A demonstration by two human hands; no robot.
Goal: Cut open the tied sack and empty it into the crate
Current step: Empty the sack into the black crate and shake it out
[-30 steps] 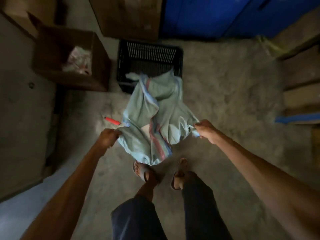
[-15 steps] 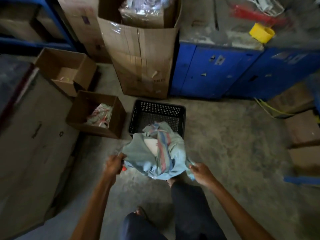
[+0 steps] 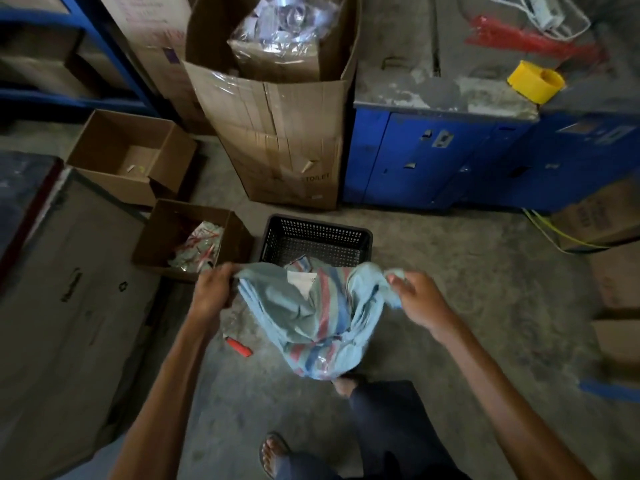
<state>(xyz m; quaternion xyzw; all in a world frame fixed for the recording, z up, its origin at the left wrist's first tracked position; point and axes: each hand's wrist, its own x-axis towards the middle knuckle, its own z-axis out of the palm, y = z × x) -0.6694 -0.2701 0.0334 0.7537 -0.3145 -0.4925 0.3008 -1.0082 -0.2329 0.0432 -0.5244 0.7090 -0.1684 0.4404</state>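
Observation:
A pale blue woven sack [image 3: 311,317] with red and blue stripes hangs limp between my hands, just in front of a black perforated plastic crate [image 3: 317,233] on the concrete floor. My left hand [image 3: 213,289] grips the sack's left edge. My right hand [image 3: 417,299] pinches its bunched right corner. A white packet shows at the sack's upper opening, over the crate's near rim. An orange-red cutter [image 3: 238,346] lies on the floor below my left hand.
A small cardboard box [image 3: 162,244] holding packets stands left of the crate, an open box [image 3: 104,157] behind it. A tall carton [image 3: 277,133] and blue cabinets [image 3: 450,161] line the back. More cartons stand at the right. My feet are below the sack.
The sack has been lifted up off the floor and held higher over the crate's near edge. My view has tilted up and the red cutter now shows below my left hand.

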